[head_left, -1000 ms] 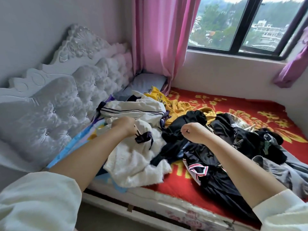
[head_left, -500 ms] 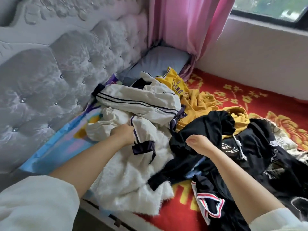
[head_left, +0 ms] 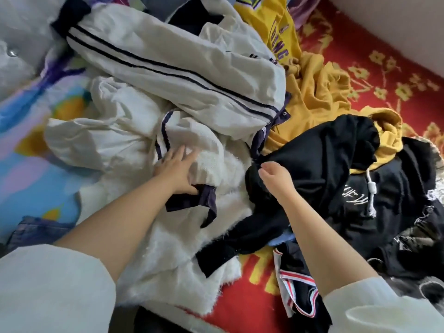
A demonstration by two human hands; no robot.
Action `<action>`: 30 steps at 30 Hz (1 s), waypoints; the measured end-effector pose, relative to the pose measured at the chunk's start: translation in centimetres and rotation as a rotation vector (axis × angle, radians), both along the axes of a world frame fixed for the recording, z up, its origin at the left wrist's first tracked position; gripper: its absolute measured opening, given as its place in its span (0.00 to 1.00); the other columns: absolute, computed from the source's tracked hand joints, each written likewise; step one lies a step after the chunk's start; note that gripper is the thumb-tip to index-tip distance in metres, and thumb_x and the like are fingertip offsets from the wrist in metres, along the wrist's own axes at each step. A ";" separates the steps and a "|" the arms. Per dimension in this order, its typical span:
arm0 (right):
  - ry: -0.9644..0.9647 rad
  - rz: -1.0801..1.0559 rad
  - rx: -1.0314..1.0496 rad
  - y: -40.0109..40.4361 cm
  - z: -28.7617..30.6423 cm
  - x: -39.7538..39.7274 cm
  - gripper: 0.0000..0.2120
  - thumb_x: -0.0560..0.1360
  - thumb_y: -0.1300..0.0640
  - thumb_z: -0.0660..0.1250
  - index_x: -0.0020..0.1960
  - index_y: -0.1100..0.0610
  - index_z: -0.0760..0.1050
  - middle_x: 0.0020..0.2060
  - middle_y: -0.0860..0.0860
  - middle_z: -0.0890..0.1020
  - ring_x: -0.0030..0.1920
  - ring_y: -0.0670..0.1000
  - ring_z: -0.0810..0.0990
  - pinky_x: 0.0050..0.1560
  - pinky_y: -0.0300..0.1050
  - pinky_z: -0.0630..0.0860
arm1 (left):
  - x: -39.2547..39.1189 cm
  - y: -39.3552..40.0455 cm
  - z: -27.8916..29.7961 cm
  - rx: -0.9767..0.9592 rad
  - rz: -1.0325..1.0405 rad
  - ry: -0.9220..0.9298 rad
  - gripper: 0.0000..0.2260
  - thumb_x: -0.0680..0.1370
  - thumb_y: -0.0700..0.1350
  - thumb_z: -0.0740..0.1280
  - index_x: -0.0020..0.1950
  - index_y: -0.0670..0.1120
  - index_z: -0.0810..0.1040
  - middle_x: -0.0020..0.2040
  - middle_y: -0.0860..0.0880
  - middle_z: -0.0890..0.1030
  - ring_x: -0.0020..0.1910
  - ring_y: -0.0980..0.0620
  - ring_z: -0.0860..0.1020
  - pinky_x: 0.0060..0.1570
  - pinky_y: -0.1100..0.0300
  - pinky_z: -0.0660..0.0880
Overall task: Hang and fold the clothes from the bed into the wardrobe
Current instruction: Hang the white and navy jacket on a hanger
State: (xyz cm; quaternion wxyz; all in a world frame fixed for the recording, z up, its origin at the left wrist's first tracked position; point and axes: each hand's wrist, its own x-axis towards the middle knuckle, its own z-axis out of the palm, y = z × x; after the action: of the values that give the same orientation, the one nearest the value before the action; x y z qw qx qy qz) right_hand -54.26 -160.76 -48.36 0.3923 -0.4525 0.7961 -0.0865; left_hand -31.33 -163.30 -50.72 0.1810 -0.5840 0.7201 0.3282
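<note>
Clothes lie in a tangled heap on the red floral bedspread (head_left: 374, 75), none yet sorted, and the wardrobe is nowhere in view. The left hand (head_left: 176, 173) lies on the cream jacket with dark purple stripes and cuffs (head_left: 182, 75), its fingers fairly straight over the fabric while the thumb hooks down at the dark cuff; it looks like a loose hold rather than a firm grip. The right hand (head_left: 276, 176) pinches a fold of the black hooded sweatshirt with white lettering (head_left: 336, 169) between thumb and curled fingers.

The step in hand looks like picking one garment out of the pile. It would go better to commit both hands to a single piece: the jacket lies on top, so lifting it by collar or shoulders should free it cleanly, whereas the sweatshirt overlaps the yellow jersey with purple letters (head_left: 310, 92) and may drag it along. The fluffy white knit (head_left: 173, 265) under the jacket could also cling.

Much stays unclear. The jacket's collar is buried in folds, the sweatshirt's sleeves cannot be traced, and the lettering is too crumpled to read. Dark garments at the right edge blur together, and a bit of blue denim (head_left: 36, 231) is cut off at the left.
</note>
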 end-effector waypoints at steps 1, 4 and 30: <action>0.000 -0.033 -0.012 -1.0 -1.0 0.2 0.14 0.77 0.57 0.60 0.62 0.57 0.71 0.53 0.54 0.76 0.53 0.54 0.75 0.54 0.45 0.71 | 0.5 -0.3 -1.5 0.036 -0.028 -0.001 0.49 0.68 0.58 0.73 0.76 0.55 0.41 0.77 0.47 0.46 0.75 0.45 0.45 0.71 0.49 0.53; -0.048 -0.127 -0.082 -4.0 -3.6 0.7 0.20 0.75 0.57 0.64 0.65 0.59 0.67 0.61 0.54 0.74 0.61 0.53 0.72 0.56 0.43 0.69 | 1.6 -1.0 -5.2 0.100 -0.041 0.083 0.50 0.66 0.55 0.75 0.76 0.50 0.45 0.76 0.47 0.50 0.75 0.45 0.51 0.71 0.51 0.56; -0.238 -0.216 -0.155 -0.5 0.8 0.0 0.07 0.76 0.60 0.63 0.52 0.51 0.71 0.41 0.41 0.77 0.44 0.42 0.75 0.44 0.33 0.71 | 2.1 -2.3 -5.4 0.085 -0.006 0.145 0.35 0.69 0.53 0.71 0.72 0.51 0.59 0.64 0.46 0.73 0.58 0.45 0.75 0.53 0.52 0.74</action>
State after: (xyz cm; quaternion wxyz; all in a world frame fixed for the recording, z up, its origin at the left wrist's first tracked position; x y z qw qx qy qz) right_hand -54.29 -161.23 -47.60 0.4361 -0.3796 0.7792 -0.2420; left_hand -29.25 -165.63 -56.16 0.1539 -0.5483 0.7183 0.3996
